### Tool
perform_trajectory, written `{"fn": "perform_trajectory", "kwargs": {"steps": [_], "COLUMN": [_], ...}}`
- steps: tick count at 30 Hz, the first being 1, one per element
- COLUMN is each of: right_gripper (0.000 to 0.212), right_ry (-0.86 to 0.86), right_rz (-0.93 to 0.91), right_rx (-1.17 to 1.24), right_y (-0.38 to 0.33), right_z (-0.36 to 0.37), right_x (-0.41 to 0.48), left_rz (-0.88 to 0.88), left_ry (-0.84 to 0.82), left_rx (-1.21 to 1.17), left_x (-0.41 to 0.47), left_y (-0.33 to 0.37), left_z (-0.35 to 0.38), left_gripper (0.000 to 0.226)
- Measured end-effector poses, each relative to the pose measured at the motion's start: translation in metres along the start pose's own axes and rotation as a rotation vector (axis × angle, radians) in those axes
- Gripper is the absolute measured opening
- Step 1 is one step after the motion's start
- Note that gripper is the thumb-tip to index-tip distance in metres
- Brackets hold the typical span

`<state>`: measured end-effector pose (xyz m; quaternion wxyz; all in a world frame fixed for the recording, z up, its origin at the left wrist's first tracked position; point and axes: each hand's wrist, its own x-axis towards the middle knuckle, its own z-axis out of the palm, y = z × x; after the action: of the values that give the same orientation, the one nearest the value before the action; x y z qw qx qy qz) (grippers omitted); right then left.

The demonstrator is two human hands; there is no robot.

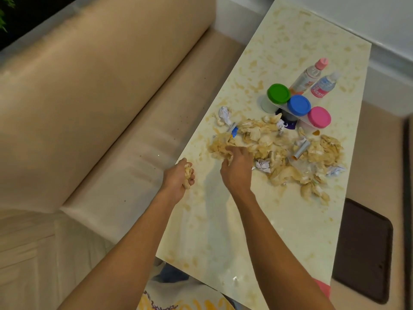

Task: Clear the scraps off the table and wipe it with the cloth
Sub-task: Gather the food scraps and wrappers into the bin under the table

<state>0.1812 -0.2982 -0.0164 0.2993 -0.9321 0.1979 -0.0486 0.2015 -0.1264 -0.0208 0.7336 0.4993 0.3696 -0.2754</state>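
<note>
Curled fingers of the left hand (178, 179) cover most of the scrap (188, 173) it grips; just right of that fist, the fingertips of the right hand (237, 170) blend into the scrap pile (274, 144), perhaps buried; beyond the pile, a blue lid (298, 105) half hides a dark thing (288, 118) too unclear to name; the label on the pale-capped bottle (325, 85) is blurred.

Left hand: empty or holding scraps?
Holding. The left hand has its fingers curled round a clump of scraps at the table edge.
</note>
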Motion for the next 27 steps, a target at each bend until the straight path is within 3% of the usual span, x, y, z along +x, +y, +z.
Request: {"fn": "perform_trajectory", "kwargs": {"steps": [2,5,11,16,27], "right_gripper": [0.046,0.041,0.018,0.016,0.014], "right_ry": [0.021,-0.090,-0.016,0.019,-0.074], "right_rz": [0.015,0.087,0.147,0.274,0.164], "right_rx": [-0.113,-0.136,0.116,0.247,0.467], "right_y": [0.008,0.020,0.029,0.025,-0.011], "right_z": [0.003,0.006,-0.014,-0.034,-0.076], "right_x": [0.015,0.029,0.018,0.001,-0.054], "left_rz": [-0.003,-0.011,-0.011,-0.019,-0.038], "left_ry": [-0.001,0.009,0.010,0.005,-0.043], "left_rx": [0.013,0.029,0.043,0.059,0.051], "left_x": [0.001,0.001,0.001,-0.005,-0.018], "left_y": [0.002,0.003,-0.001,-0.007,-0.017], "left_z": [0.000,0.002,0.005,0.013,0.037], "left_gripper": [0.037,0.035,0.034,0.029,0.024]}}
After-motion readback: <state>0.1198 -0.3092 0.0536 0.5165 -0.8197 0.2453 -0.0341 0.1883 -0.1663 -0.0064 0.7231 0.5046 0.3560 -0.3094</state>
